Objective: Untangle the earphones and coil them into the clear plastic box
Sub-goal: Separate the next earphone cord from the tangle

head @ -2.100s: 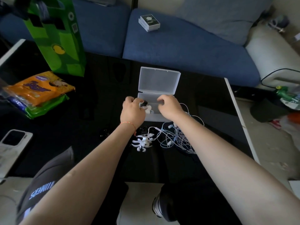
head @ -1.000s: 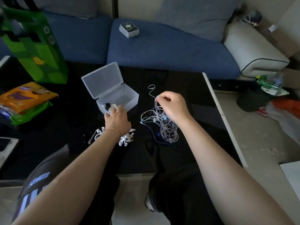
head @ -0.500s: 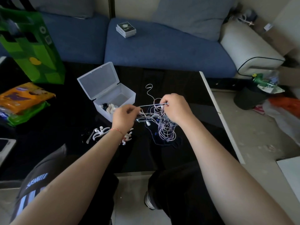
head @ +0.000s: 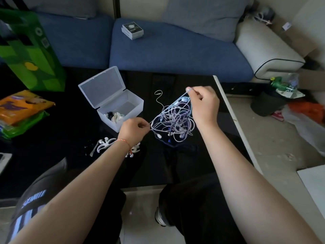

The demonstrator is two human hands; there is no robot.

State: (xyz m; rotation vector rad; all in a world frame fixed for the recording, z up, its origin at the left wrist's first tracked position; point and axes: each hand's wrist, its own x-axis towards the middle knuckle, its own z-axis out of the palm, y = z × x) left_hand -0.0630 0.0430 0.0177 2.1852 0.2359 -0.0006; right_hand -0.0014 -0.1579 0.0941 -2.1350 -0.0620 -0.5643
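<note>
**Earphones tangle stretched between both hands above worktop**

Earphones (head: 173, 123): a knotted bundle of white, pale purple and blue cables, held up over the black glossy worktop (head: 177, 166), right of centre. Lower loops hang down to or near the surface; cannot tell if they touch. One loose white cable end curls up at the top left of the bundle. Several small white earbuds show inside the tangle.

Left hand (head: 134, 130): fingers curled, pinching strands at the bundle's left edge, pulling them to a point. Thin red string bracelet on that wrist.

Right hand (head: 204, 106): higher and further back, thumb and fingers pinched on a cable at the bundle's upper right, strand taut down toward the left hand.

Clear plastic box (head: 121, 111): stands on the worktop just left of the tangle, hinged lid open and tilted back. Inside, at the near left corner, a small coil of white and dark earphone cable; the other part of the box floor is bare.

White curly plastic pieces (head: 103, 145) lie on the worktop in front of the box, partly hidden under the left forearm.

Further out: green paper bag (head: 29, 55) standing at far left, orange and green snack packs (head: 21, 110) at the left edge, blue sofa (head: 175, 50) behind the worktop with a small black-and-white box (head: 132, 30) on the seat. Dark bin (head: 265, 104) with litter on the floor at right.
</note>
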